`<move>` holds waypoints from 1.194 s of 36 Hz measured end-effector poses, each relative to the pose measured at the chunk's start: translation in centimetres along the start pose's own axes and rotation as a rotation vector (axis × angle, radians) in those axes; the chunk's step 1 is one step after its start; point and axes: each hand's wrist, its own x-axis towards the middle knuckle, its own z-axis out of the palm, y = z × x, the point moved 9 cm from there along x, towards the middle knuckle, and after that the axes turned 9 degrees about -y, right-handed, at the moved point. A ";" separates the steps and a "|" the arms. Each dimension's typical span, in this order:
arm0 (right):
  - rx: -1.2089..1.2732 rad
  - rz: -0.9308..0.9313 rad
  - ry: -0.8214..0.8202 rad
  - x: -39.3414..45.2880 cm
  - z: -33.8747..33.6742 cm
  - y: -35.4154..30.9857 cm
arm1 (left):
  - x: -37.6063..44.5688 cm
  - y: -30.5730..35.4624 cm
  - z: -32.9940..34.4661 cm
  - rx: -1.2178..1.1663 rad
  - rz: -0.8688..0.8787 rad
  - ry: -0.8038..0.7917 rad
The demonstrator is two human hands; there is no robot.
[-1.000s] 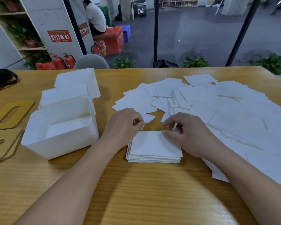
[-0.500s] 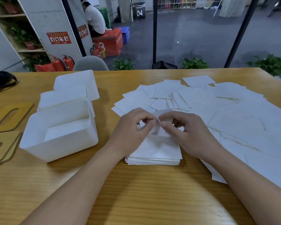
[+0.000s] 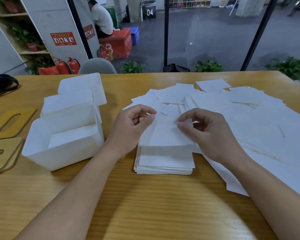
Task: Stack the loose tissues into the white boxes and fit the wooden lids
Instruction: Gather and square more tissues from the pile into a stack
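Squared stack of tissues sits on the table dead centre, nearest me, between both forearms. Both hands hold one single tissue just above it: left hand pinches the far-left corner thumb to forefinger, right hand pinches the far-right corner the same way, other fingers curled loose. The sheet slopes down toward me and its near edge already lies across the stack top, roughly square with it, maybe a touch far of the stack's near edge.

Key relation: the stack is straight below and slightly nearer than the fingertips, so my read is the next move is lower and release, no sideways shift.

Left of the stack, just beside the left wrist, the open white box holds a low layer of tissues; left hand is nearer for the transfer. Two more boxes behind it. Wooden lids lie off at the far left edge. Loose tissues spread right and beyond.
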 end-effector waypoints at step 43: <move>-0.361 0.159 -0.271 -0.5 2.9 3.0 | 1.0 -2.7 -0.6 0.820 -0.207 -0.039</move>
